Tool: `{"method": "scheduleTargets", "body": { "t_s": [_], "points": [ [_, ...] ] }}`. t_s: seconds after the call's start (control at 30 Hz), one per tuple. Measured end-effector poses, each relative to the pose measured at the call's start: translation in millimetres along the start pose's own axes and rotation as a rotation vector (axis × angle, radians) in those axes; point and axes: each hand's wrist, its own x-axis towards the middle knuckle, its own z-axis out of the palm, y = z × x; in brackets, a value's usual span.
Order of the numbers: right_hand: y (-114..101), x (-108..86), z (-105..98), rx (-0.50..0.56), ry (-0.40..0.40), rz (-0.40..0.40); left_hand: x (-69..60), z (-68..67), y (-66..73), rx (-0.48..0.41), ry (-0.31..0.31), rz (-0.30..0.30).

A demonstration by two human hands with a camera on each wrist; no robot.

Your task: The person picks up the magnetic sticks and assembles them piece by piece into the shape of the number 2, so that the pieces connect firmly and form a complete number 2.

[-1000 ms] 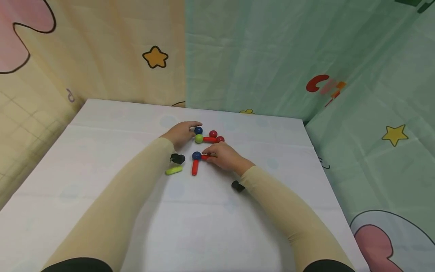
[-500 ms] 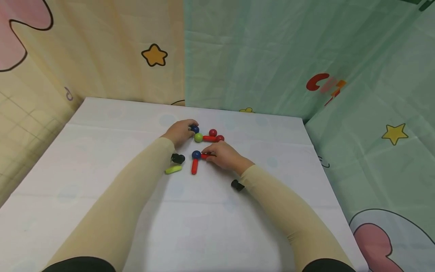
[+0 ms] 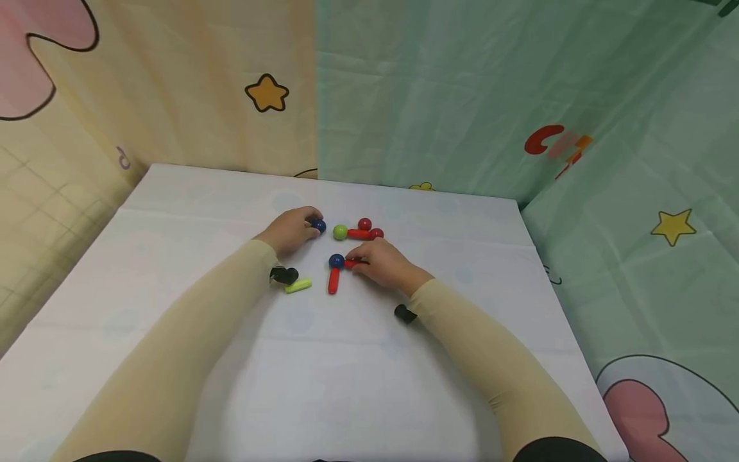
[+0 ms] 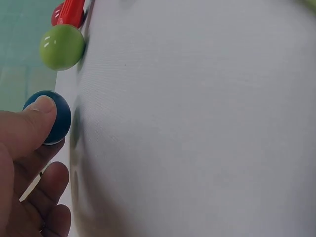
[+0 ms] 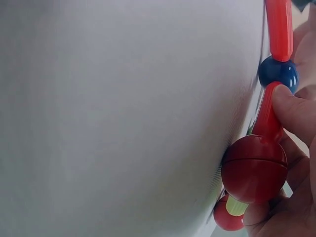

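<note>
My left hand [image 3: 290, 231] pinches a blue ball [image 4: 60, 121] between thumb and finger, low over the table. To its right, apart from it, a lime-green ball [image 3: 340, 232] touches a red stick [image 3: 358, 235] that ends at a red ball [image 3: 377, 233]. Another red ball [image 3: 364, 224] lies just behind. Nearer me, a second blue ball [image 3: 337, 260] has one red stick [image 3: 333, 282] pointing towards me. My right hand [image 3: 385, 264] pinches the other red stick [image 5: 267, 116] at that ball. A dark red ball [image 5: 254, 168] sits at this stick's end, partly covered by fingers.
A loose lime-green stick [image 3: 297, 286] lies by the left forearm. Black wrist cameras [image 3: 284, 275] hang under both sleeves. The white-covered table [image 3: 358, 378] meets a printed curtain [image 3: 416, 96] at its back edge.
My left hand has carried its blue ball leftwards, away from the lime-green ball it was beside. The right hand stays at the red stick, almost unmoved.
</note>
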Motion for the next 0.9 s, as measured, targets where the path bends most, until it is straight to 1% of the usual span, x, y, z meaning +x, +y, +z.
{"method": "scheduleTargets", "body": {
  "t_s": [0.1, 0.23, 0.37, 0.57, 0.7, 0.77, 0.9],
  "points": [
    [-1, 0.0, 1, -0.012, -0.003, 0.007, -17.2, -1.6, -3.7, -0.008, -0.013, 0.006],
    [-2, 0.1, 1, -0.016, -0.013, 0.031, -39.5, -4.1, -8.0, 0.005, -0.016, 0.037],
    [-4, 0.3, 1, -0.014, -0.021, 0.054, -61.1, -4.6, -8.1, 0.006, -0.026, 0.052],
    [-3, 0.1, 1, 0.006, -0.026, 0.065, -89.0, 3.6, -7.6, -0.011, -0.072, 0.054],
    [-4, 0.2, 0, 0.008, -0.023, 0.074, -101.6, 10.4, -9.5, -0.027, -0.095, 0.069],
    [-5, 0.6, 0, 0.001, -0.018, 0.079, -105.7, 12.7, -10.6, -0.029, -0.092, 0.087],
    [-9, 2.6, 0, -0.010, -0.018, 0.080, -111.0, 14.9, -12.0, -0.033, -0.076, 0.106]
  ]
}}
